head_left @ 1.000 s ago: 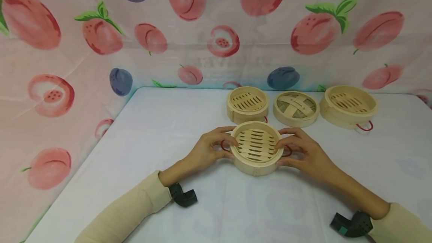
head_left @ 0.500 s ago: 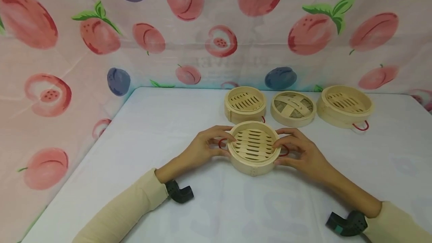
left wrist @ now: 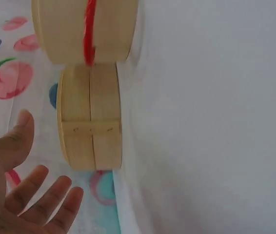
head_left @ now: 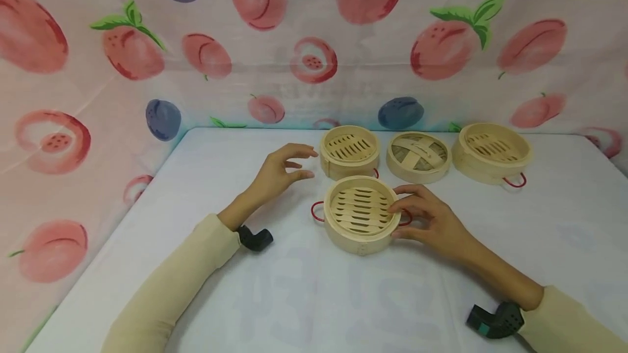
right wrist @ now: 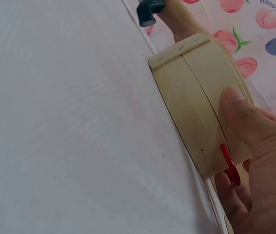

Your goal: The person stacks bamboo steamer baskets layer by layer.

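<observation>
With our right hand (head_left: 432,221) we pinch the front steamer (head_left: 361,210); our left hand (head_left: 276,176) is spread, near the leftmost rear steamer (head_left: 349,149).

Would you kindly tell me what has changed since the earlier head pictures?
The left hand has let go of the front steamer and moved farther out, beside the rear left steamer, not touching it. The right hand still holds the front steamer; the rear right steamer and woven lid stayed put.

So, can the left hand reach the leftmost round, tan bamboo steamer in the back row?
Probably yes: the left hand is empty, just beside the back-row steamer, with nothing visible between them.
</observation>
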Motion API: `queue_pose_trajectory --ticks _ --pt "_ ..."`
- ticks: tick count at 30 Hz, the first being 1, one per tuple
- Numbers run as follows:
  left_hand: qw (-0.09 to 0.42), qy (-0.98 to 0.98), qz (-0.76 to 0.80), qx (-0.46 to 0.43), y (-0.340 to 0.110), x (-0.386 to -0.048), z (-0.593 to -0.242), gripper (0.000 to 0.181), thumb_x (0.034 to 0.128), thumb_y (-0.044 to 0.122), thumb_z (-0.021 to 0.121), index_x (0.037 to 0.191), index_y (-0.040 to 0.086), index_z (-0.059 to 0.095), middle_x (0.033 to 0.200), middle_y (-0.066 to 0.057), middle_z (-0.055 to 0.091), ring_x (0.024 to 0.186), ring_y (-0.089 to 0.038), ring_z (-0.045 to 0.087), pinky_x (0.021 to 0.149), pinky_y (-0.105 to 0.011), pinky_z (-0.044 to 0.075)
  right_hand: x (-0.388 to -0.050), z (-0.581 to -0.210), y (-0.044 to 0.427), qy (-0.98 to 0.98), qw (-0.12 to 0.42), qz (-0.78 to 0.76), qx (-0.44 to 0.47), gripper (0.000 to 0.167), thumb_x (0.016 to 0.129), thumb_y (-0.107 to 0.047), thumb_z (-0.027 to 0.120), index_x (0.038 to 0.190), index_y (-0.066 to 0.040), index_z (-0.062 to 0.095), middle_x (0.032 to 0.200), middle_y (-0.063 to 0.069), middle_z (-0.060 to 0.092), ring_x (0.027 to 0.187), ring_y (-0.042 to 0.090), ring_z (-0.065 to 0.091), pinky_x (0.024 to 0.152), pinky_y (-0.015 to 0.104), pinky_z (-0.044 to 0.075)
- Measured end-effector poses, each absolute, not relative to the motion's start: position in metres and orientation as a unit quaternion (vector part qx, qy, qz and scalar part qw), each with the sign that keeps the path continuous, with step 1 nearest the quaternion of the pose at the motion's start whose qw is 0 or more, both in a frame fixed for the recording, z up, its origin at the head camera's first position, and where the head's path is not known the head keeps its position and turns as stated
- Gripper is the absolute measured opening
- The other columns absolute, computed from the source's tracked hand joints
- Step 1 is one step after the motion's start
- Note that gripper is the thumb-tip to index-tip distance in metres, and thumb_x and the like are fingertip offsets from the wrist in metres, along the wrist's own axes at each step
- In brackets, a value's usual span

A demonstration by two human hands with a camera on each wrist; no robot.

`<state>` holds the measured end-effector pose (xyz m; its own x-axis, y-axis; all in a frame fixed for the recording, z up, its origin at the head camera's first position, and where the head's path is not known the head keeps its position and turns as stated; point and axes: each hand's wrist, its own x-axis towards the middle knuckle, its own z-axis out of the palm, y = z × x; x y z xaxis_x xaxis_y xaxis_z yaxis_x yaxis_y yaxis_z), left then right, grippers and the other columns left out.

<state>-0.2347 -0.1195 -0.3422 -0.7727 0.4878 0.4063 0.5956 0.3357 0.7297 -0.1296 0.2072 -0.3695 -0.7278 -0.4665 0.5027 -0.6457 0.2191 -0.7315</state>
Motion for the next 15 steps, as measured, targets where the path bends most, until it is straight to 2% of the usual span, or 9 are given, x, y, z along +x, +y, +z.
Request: queue_pose_trajectory --ticks 4,9,15 --pt "0.078 -0.839 -0.412 -0.347 -0.116 -0.251 -0.335 0.042 0.0797 0.009 0.078 0.119 0.011 0.064 0.130 -0.007 0.054 0.121 -0.020 0.049 0.088 -0.041 0.050 -0.132 -0.376 0.212 -0.773 0.080 0.521 0.353 0.049 0.063 0.018 0.079 0.106 -0.001 0.065 0.126 0.021 0.043 0.083 0.013 0.063 0.073 0.020 0.051" --pt "0.061 -0.853 -0.387 -0.344 -0.109 -0.266 -0.336 0.045 0.0786 0.010 0.079 0.121 0.013 0.064 0.135 -0.009 0.048 0.128 -0.022 0.042 0.089 -0.043 0.049 -0.133 -0.378 0.214 -0.775 0.076 0.523 0.347 0.047 0.067 0.013 0.079 0.108 -0.005 0.066 0.128 0.016 0.044 0.085 0.014 0.064 0.074 0.020 0.050" --pt "0.052 -0.862 -0.367 -0.346 -0.104 -0.276 -0.344 0.044 0.0767 0.014 0.080 0.118 0.014 0.066 0.143 -0.011 0.041 0.131 -0.028 0.038 0.090 -0.045 0.048 -0.133 -0.379 0.213 -0.768 0.071 0.532 0.350 0.047 0.067 0.013 0.079 0.108 -0.004 0.066 0.127 0.018 0.044 0.084 0.016 0.065 0.074 0.020 0.051"
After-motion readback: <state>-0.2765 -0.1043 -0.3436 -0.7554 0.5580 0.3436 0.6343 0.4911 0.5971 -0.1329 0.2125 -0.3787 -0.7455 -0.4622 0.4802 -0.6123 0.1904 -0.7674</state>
